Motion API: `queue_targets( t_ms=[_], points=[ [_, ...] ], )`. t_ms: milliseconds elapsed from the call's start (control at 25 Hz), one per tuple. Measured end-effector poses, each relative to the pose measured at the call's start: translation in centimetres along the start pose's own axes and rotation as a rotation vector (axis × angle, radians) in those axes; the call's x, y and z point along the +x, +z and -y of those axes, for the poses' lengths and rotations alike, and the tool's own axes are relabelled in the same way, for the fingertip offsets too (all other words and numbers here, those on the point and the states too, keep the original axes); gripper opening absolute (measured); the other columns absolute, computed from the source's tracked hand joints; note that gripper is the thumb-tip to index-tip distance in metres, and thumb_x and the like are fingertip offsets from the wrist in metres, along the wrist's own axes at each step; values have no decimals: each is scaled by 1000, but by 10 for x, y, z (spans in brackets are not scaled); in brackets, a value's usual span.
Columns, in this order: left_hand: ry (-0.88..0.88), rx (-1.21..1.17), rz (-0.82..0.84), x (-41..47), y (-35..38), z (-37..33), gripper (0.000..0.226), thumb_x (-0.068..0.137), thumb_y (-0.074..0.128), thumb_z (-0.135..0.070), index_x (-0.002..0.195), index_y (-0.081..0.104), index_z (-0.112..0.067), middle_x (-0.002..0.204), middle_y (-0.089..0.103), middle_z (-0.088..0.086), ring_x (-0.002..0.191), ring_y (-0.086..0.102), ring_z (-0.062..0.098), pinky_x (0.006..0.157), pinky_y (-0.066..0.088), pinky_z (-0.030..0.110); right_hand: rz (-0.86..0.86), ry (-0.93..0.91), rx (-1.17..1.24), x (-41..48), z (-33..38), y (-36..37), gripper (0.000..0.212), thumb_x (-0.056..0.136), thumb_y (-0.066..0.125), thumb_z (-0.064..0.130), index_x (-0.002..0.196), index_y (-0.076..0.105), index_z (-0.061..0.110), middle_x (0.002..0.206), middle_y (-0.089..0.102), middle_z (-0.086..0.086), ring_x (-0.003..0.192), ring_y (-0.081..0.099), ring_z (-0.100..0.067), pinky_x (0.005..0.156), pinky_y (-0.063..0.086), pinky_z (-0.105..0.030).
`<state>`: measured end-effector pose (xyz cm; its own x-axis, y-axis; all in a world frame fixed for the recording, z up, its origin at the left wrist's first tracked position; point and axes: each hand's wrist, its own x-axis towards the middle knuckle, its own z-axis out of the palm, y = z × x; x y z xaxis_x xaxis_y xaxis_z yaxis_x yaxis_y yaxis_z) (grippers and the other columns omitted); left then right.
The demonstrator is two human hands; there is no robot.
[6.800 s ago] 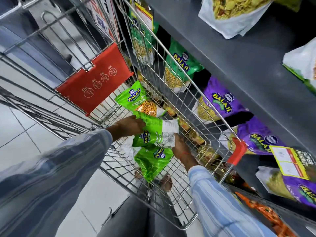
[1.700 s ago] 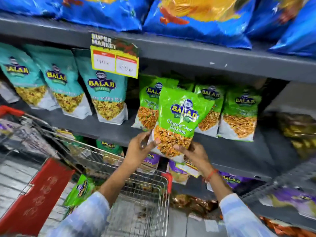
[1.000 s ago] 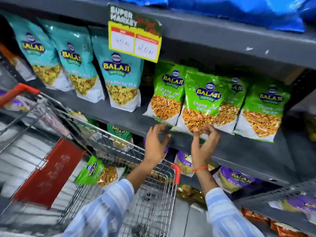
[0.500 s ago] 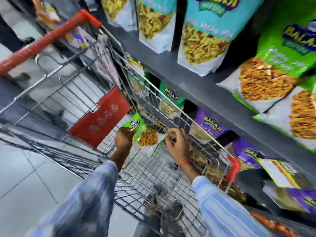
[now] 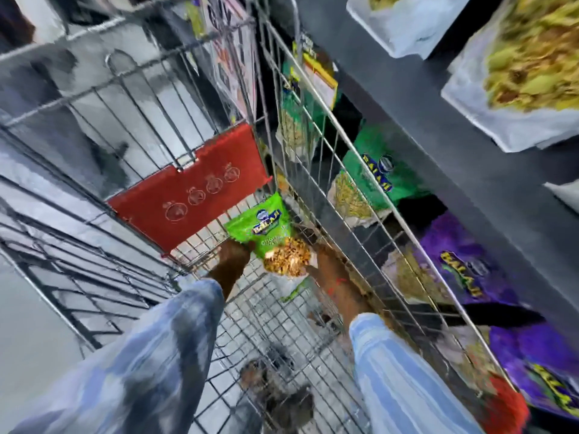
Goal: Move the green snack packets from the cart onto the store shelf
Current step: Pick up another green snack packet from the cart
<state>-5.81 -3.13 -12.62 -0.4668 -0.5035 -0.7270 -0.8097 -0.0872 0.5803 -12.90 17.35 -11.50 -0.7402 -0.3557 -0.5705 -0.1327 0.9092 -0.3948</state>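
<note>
A bright green snack packet (image 5: 266, 223) with a window of brown snack mix lies at the far end of the wire cart (image 5: 313, 126), just below the red flap (image 5: 188, 195). My left hand (image 5: 233, 255) grips its left edge and my right hand (image 5: 324, 258) is at its lower right corner; the frame is blurred, so the right hand's grip is unclear. Both arms reach down into the cart. The grey store shelf (image 5: 438, 126) runs along the right side of the cart.
Dark green (image 5: 376, 177) and purple (image 5: 463, 270) snack packets stand on a lower shelf behind the cart's right wall. White-bottomed packets (image 5: 517, 89) sit on the shelf above. A red cart corner guard (image 5: 504, 405) is at lower right. Grey floor tiles lie to the left.
A packet was set on the shelf a second ago. Then my view swung down to the cart and both hands dropped in onto the green packet there.
</note>
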Motion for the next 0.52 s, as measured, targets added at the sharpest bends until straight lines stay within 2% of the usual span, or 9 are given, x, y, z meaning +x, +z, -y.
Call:
queue_targets(
  t_ms=[80,160,240,280,400,520],
  points=[
    [-78,-74,58,3,8,1,28,89,57,-19,62,48,-19,62,59,-1,55,52,12,35,40,14,34,19,-13,5,-1,-1,50,90,56,20,135,40,4,139,44,-24,127,45,-39,106,39,-45],
    [-135,-198,95,0,12,0,27,88,56,-13,62,50,-12,71,57,7,56,54,17,47,39,21,22,-5,-2,10,-4,5,50,86,63,22,131,46,7,130,53,-23,116,53,-34,99,44,-39],
    [-154,-232,142,-9,6,-8,26,89,50,-5,63,51,-8,72,57,11,48,60,16,58,34,25,10,-6,56,-1,-4,12,38,82,67,20,115,59,4,105,63,-20,94,57,-25,80,45,-29],
    [-150,-239,164,-15,3,-12,25,89,48,-3,64,52,-5,75,57,14,48,61,18,60,35,25,15,4,97,-9,-5,14,34,82,67,19,111,61,3,97,62,-19,90,56,-24,76,45,-29],
    [-108,-180,210,-40,-7,-26,23,89,45,-1,68,52,-2,87,57,20,65,56,23,61,37,27,-46,21,171,-36,-9,14,34,82,67,15,112,61,1,104,65,-19,96,61,-31,77,47,-33],
    [-81,-215,293,-83,-21,-47,28,92,38,-2,68,51,-4,74,60,15,59,60,20,63,40,28,-84,50,284,-73,-4,-4,32,80,68,12,109,62,-1,95,66,-17,89,62,-28,75,47,-32]
  ],
)
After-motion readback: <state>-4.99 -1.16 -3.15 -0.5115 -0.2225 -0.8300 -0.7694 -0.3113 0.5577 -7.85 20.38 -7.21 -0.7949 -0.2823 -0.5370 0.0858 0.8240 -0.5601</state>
